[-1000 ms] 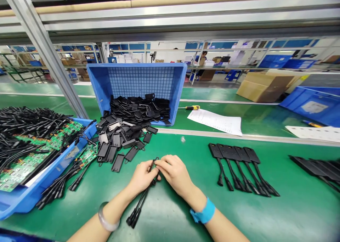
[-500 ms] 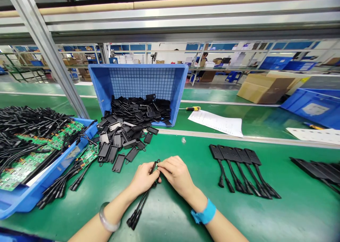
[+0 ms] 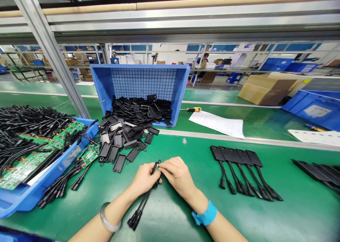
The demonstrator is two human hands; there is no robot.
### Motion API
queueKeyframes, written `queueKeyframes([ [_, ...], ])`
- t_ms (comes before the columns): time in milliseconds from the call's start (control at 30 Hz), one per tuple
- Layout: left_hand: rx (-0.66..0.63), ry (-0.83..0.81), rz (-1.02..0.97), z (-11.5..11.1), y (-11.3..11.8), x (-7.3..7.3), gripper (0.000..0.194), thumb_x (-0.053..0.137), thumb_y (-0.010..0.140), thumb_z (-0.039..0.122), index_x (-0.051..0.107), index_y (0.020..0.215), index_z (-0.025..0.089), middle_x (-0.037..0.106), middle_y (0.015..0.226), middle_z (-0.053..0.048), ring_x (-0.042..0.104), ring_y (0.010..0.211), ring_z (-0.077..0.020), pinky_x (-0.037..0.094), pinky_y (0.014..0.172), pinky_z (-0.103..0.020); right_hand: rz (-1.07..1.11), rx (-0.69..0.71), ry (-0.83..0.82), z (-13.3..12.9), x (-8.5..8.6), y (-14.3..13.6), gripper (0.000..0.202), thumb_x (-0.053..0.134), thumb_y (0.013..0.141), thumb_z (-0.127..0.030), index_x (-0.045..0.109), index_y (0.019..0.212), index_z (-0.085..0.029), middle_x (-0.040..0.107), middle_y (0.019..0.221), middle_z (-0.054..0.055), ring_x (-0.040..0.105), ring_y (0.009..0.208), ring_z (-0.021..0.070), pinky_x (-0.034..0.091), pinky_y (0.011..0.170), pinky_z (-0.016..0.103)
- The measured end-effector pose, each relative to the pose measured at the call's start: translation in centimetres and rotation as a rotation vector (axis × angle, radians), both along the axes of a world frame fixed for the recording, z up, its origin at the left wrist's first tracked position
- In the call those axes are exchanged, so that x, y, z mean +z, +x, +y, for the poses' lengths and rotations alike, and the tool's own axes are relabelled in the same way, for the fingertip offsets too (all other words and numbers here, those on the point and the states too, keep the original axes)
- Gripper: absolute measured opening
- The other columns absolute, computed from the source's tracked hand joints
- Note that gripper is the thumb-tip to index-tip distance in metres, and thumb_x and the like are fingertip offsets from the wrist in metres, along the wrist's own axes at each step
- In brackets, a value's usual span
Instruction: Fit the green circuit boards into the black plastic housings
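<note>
My left hand [image 3: 145, 178] is closed around a small black plastic case [image 3: 159, 162], tilted upright above the green bench. A green circuit board [image 3: 156, 167] shows in the case between my hands. Two black cables with plugs [image 3: 135, 219] hang from it toward me. My right hand [image 3: 176, 174] pinches at the upper right edge of the board with thumb and fingertips; the exact contact is hidden by the fingers. Loose black case halves [image 3: 119, 163] lie just beyond my left hand. A row of closed black cases with cables [image 3: 233, 156] lies to the right.
A blue bin [image 3: 183, 93] on its side spills black cases at the back. At left, a blue tray [image 3: 63, 165] holds wired circuit boards. A screwdriver [image 3: 194, 109] and a paper sheet [image 3: 217, 124] lie behind. More black cases [image 3: 313, 173] sit far right.
Both hands stay at the case with almost the same grip. The whole view has shifted very slightly; nothing else has visibly moved.
</note>
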State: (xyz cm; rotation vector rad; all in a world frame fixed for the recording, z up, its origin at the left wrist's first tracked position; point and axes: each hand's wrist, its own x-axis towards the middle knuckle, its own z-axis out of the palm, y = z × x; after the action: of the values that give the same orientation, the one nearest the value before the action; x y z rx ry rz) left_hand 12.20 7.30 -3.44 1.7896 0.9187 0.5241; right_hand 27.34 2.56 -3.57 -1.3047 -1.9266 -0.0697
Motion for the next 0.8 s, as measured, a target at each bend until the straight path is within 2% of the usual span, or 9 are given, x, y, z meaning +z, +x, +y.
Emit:
queueKeyframes([
  [200,-0.018,0.023,0.045,0.1,-0.1,-0.1,0.019,0.045,0.077,0.026,0.062,0.076,0.017,0.068,0.060,0.000,0.056,0.049,-0.0127,0.037,0.048,-0.020,-0.046,0.026,-0.081,0.1,0.6,0.5,0.019,0.049,0.093,-0.022,0.064,0.082,-0.019,0.065,0.075,0.003,0.056,0.072,0.0161,0.037,0.068,0.030],
  [367,-0.051,0.042,0.076,0.4,-0.1,0.0,0.018,0.046,0.077,0.026,0.059,0.071,0.017,0.068,0.058,-0.001,0.057,0.050,-0.0129,0.038,0.049,-0.021,-0.297,0.003,-0.073,0.1,1.1,0.1,0.024,0.041,0.094,-0.018,0.060,0.080,-0.016,0.060,0.076,0.007,0.051,0.072,0.0193,0.038,0.064,0.031],
  [433,-0.054,-0.019,0.043,0.5,-0.1,0.0,0.017,0.046,0.078,0.029,0.058,0.072,0.017,0.067,0.058,-0.002,0.056,0.048,-0.0127,0.040,0.048,-0.021,-0.353,0.012,-0.115,0.2,1.7,0.2,0.023,0.039,0.094,-0.017,0.058,0.080,-0.016,0.058,0.076,0.007,0.050,0.071,0.0193,0.039,0.065,0.031],
  [500,0.002,-0.139,-0.020,0.6,0.0,-0.1,0.020,0.048,0.079,0.035,0.055,0.077,0.016,0.066,0.061,-0.003,0.056,0.047,-0.0129,0.041,0.045,-0.022,-0.337,0.033,-0.212,0.8,2.7,1.0,0.019,0.040,0.094,-0.016,0.055,0.083,-0.017,0.059,0.079,0.005,0.052,0.073,0.0174,0.042,0.067,0.028],
  [567,0.084,-0.276,-0.108,0.7,0.0,0.0,0.028,0.051,0.077,0.043,0.053,0.084,0.016,0.065,0.064,-0.003,0.059,0.049,-0.0139,0.042,0.043,-0.022,-0.346,-0.052,-0.328,1.8,3.5,2.8,0.016,0.042,0.094,-0.016,0.055,0.085,-0.017,0.061,0.083,0.004,0.055,0.075,0.0153,0.043,0.070,0.025],
  [633,0.134,-0.377,-0.205,0.7,0.0,0.1,0.039,0.056,0.074,0.050,0.053,0.090,0.015,0.064,0.067,-0.004,0.061,0.054,-0.0149,0.044,0.044,-0.022,-0.425,-0.271,-0.427,3.3,3.9,5.3,0.016,0.042,0.094,-0.016,0.056,0.086,-0.016,0.063,0.086,0.005,0.058,0.079,0.0153,0.043,0.071,0.024],
  [700,0.150,-0.434,-0.289,0.7,0.0,0.2,0.049,0.060,0.070,0.055,0.053,0.095,0.014,0.063,0.068,-0.004,0.062,0.057,-0.0146,0.045,0.047,-0.022,-0.471,-0.420,-0.465,4.9,3.7,7.9,0.016,0.043,0.092,-0.011,0.059,0.088,-0.012,0.065,0.087,0.011,0.060,0.081,0.0189,0.043,0.071,0.027],
  [800,0.187,-0.465,-0.368,0.9,0.0,0.3,0.055,0.063,0.068,0.057,0.054,0.100,0.012,0.062,0.070,-0.003,0.059,0.058,-0.0127,0.044,0.048,-0.021,-0.520,-0.544,-0.507,7.0,3.1,10.4,0.017,0.046,0.088,-0.008,0.062,0.084,-0.006,0.066,0.083,0.018,0.064,0.077,0.0243,0.042,0.066,0.030],
])
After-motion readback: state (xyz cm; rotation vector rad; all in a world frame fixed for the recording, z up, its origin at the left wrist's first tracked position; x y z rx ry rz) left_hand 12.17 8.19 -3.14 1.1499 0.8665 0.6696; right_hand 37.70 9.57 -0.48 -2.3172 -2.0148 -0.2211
